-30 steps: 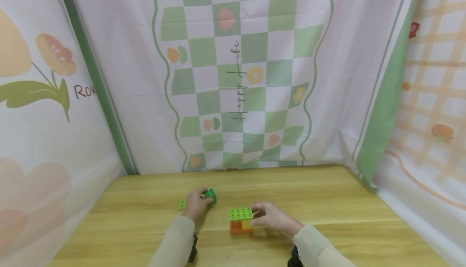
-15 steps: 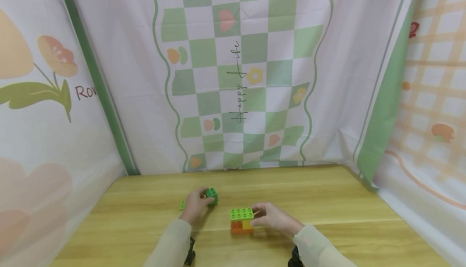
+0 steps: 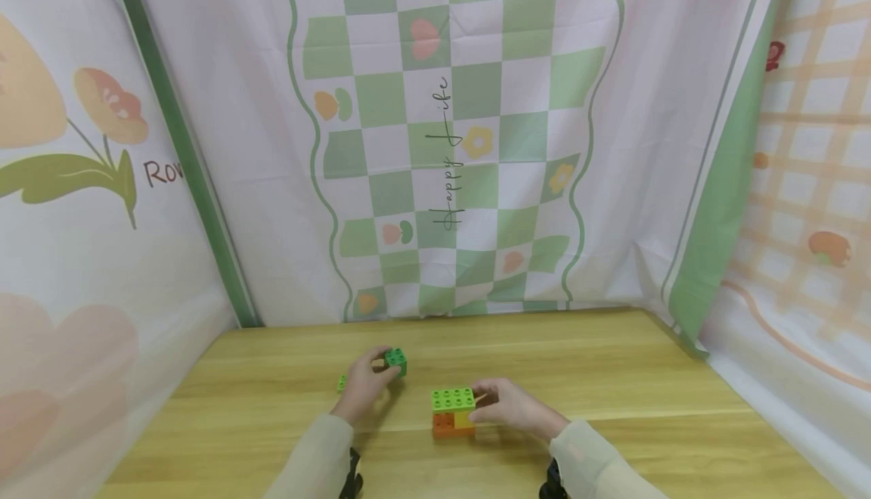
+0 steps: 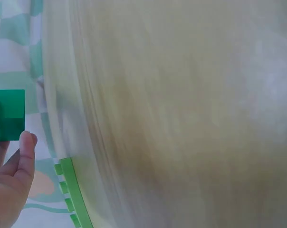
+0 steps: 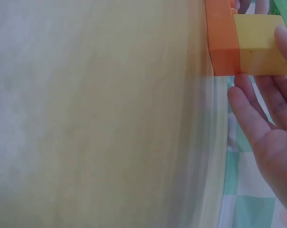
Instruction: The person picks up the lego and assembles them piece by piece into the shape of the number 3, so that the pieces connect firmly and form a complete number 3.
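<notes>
My left hand (image 3: 364,385) pinches a dark green toy building brick (image 3: 396,363) between thumb and fingers, studs upward. The left wrist view shows the smooth side of this green brick (image 4: 10,116). My right hand (image 3: 513,408) holds the right end of a small brick stack: an orange brick (image 3: 444,429) at the bottom, a yellow brick (image 3: 463,419) on its right half, and a lime green brick (image 3: 452,399) across the top. In the right wrist view the thumb lies against the yellow brick (image 5: 260,45), the other fingers partly hidden behind the stack.
Another lime green brick (image 3: 342,384) lies on the wooden table (image 3: 612,378) left of my left hand, partly covered by it. Patterned cloth (image 3: 463,181) hangs behind the table and at both sides.
My left hand has tilted the green brick slightly and shifted it a little, while the left forearm has moved slightly left. The right hand and the stack stay almost where they were.
</notes>
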The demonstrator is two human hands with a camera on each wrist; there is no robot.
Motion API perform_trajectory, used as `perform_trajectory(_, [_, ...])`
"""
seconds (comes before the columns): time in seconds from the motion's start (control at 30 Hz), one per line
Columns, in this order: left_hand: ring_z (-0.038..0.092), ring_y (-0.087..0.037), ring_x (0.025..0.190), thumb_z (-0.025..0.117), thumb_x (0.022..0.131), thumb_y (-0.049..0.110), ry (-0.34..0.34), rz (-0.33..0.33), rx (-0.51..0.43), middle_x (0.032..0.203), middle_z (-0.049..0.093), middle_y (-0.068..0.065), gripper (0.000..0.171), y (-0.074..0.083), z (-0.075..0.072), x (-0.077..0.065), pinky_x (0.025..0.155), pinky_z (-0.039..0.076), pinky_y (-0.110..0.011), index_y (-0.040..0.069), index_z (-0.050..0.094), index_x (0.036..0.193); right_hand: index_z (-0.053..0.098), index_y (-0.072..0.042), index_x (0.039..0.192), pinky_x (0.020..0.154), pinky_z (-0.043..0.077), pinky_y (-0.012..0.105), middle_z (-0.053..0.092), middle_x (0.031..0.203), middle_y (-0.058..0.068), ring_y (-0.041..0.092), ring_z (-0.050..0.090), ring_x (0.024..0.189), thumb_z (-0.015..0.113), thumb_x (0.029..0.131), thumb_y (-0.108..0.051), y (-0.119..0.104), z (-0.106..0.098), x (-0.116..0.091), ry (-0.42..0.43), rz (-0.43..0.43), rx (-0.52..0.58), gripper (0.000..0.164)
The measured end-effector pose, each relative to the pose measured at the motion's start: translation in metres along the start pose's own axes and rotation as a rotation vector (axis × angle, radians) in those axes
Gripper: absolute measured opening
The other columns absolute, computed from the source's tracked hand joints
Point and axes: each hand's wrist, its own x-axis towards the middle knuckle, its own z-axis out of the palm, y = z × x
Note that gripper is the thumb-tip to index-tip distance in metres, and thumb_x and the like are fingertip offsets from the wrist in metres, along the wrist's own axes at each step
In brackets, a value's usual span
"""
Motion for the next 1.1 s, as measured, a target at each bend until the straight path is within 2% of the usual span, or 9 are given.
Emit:
perform_trajectory(0.33, [0.060, -0.027, 0.094, 0.068, 0.084, 0.020, -0.013, 0.071, 0.016, 0.118, 0.055, -0.017, 0.044, 0.007, 0.003, 0.002, 0.080, 0.051, -0.033, 0.004, 0.054, 0.123, 0.056, 0.005, 0.113, 0.080, 0.050, 0.036, 0.060, 0.107, 0.009, 0.025, 0.058, 0.094, 0.068, 0.082, -0.012, -0.003, 0.000, -0.001, 0.008, 0.004, -0.016, 0.038])
perform_trajectory(0.6, [0.061, -0.031, 0.094, 0.070, 0.082, 0.025, -0.032, 0.101, -0.005, 0.117, 0.056, -0.019, 0.046, 0.022, 0.011, 0.002, 0.074, 0.053, -0.033, 0.006, 0.057, 0.121, 0.055, 0.006, 0.114, 0.080, 0.050, 0.038, 0.060, 0.107, 0.010, 0.026, 0.057, 0.095, 0.068, 0.083, -0.011, -0.004, -0.001, -0.002, -0.002, 0.014, -0.003, 0.038])
perform_trajectory(0.87, [0.060, -0.030, 0.096, 0.070, 0.083, 0.026, -0.109, 0.088, -0.066, 0.117, 0.056, -0.017, 0.046, 0.036, 0.025, -0.002, 0.075, 0.053, -0.033, 0.007, 0.057, 0.122, 0.057, 0.004, 0.112, 0.079, 0.050, 0.038, 0.060, 0.106, 0.010, 0.026, 0.058, 0.094, 0.067, 0.083, -0.010, -0.003, -0.002, -0.002, -0.011, 0.017, 0.004, 0.034])
perform_trajectory(1.1, [0.061, -0.027, 0.097, 0.070, 0.082, 0.028, -0.160, 0.127, -0.060, 0.118, 0.058, -0.013, 0.046, 0.050, 0.037, -0.007, 0.076, 0.053, -0.032, 0.009, 0.058, 0.122, 0.057, 0.003, 0.112, 0.080, 0.050, 0.038, 0.060, 0.107, 0.009, 0.026, 0.058, 0.094, 0.066, 0.084, -0.011, -0.002, -0.002, -0.001, -0.015, 0.011, 0.005, 0.032])
